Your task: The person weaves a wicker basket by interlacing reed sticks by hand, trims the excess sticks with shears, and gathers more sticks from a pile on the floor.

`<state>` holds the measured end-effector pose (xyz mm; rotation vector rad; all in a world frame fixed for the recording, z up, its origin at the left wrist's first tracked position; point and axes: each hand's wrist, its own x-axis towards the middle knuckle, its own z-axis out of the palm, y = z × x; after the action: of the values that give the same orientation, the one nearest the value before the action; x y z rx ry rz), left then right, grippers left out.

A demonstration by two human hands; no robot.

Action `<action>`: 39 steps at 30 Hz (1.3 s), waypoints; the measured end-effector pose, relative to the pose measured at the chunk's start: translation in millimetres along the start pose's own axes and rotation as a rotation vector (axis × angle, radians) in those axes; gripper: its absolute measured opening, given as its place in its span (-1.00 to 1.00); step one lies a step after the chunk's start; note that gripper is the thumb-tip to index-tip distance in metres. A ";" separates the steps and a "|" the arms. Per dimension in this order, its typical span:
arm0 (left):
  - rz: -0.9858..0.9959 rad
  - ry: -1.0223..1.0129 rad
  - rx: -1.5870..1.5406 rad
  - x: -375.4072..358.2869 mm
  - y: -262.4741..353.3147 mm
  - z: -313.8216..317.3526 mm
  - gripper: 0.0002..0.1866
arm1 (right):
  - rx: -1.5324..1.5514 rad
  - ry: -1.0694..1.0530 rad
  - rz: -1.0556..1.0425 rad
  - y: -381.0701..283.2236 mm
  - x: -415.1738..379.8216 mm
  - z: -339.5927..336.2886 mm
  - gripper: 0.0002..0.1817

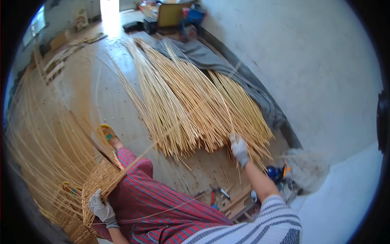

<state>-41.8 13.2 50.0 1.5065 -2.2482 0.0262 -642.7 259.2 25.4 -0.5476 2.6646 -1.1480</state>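
My right hand [239,149], nearer the stick pile [185,99], pinches 1 stick [230,118]; the pile points toward 11 o'clock; my left hand [102,209] grips the basket [101,179].

Legible markings: none. No text, label, brand, number or sign can be read on the reed bundle [195,101] or anywhere around it.

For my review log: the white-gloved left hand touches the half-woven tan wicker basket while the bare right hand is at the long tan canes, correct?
Not quite: the head view shows the right hand wearing a white fabric glove, not bare.
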 end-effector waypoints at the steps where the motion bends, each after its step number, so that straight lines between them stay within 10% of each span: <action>1: -0.012 0.038 -0.014 0.5 -2.5 2.7 -0.50 | -0.268 0.081 -0.163 39.9 19.4 -9.2 -0.52; 9: 0.037 0.004 -0.020 3.9 -18.4 7.4 -0.52 | -0.405 -0.120 0.161 200.3 76.5 -72.2 -0.70; 11: 0.048 -0.020 -0.039 5.1 -19.1 9.2 -0.52 | 0.450 -0.360 0.647 175.8 67.2 -70.0 -0.74; 15: 0.036 -0.025 -0.042 7.1 -19.1 8.2 -0.52 | 0.658 -0.537 0.625 103.8 31.3 -66.3 -0.67; 19: 0.055 -0.039 -0.012 10.1 -13.6 2.9 -0.51 | 0.837 -0.817 0.489 55.7 11.9 -36.1 -0.48; 27: -0.031 -0.029 0.433 3.5 34.4 -22.4 -0.42 | 0.867 -1.124 0.197 -64.7 -29.3 43.3 -0.70; 32: -0.034 -0.014 0.175 -6.1 26.7 -18.8 -0.36 | 0.926 -1.191 0.202 -105.1 -54.1 64.9 -0.73; 36: -0.015 0.163 -0.094 -17.4 12.4 -10.7 -0.65 | 1.000 -1.263 -0.083 -193.8 -163.9 61.2 -0.64; 39: -0.058 0.239 -0.064 -15.3 11.7 -10.9 -0.74 | 0.932 -1.217 -0.858 -263.2 -235.3 68.8 -0.73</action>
<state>-43.6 34.1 57.0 1.4513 -1.9987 0.1102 -338.1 142.6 177.0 -1.5286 0.7249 -1.3511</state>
